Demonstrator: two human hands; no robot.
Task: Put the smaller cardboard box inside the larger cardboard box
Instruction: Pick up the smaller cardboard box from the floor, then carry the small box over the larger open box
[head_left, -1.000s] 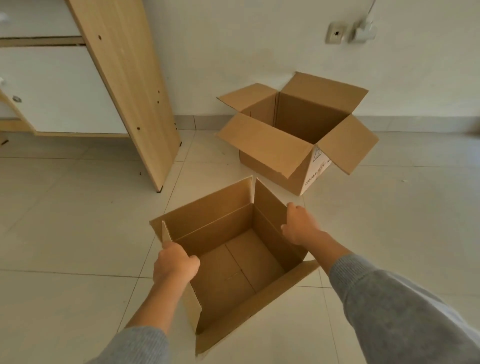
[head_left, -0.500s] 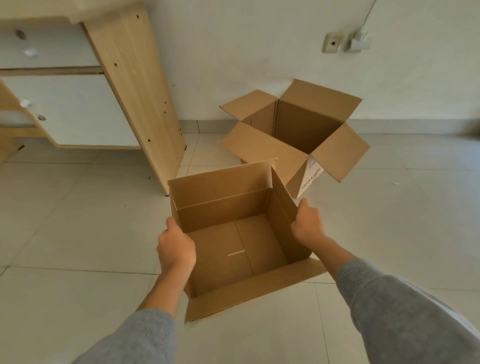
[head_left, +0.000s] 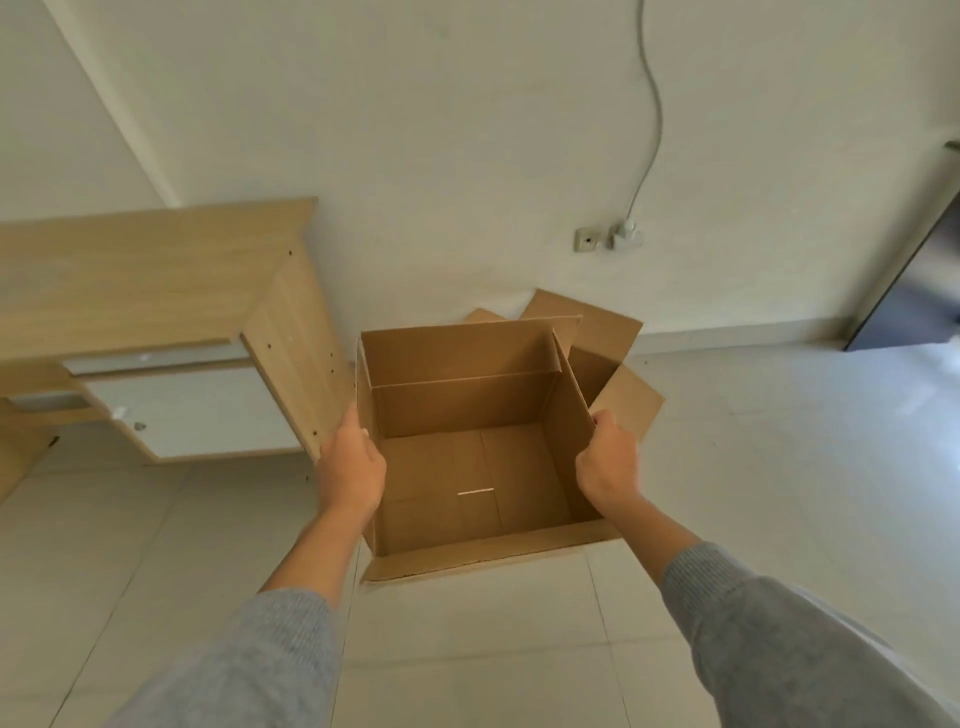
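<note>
I hold the smaller cardboard box (head_left: 467, 415) up off the floor, its open top facing me and its inside empty. My left hand (head_left: 350, 465) grips its left wall, and my right hand (head_left: 608, 462) grips its right wall. Behind it, mostly hidden, stands the larger cardboard box (head_left: 613, 358) on the floor by the wall; only its back and right flaps show above and to the right of the held box.
A light wooden desk (head_left: 156, 275) with a white drawer front stands at the left, its side panel close to the held box. A wall socket (head_left: 608, 239) with a cable is above the boxes. A dark doorway (head_left: 914, 291) is at the far right. Pale tiled floor (head_left: 779, 457) surrounds everything.
Both hands have lifted the smaller box higher and carried it forward, so it now covers most of the larger box. My view has tilted up, showing more wall.
</note>
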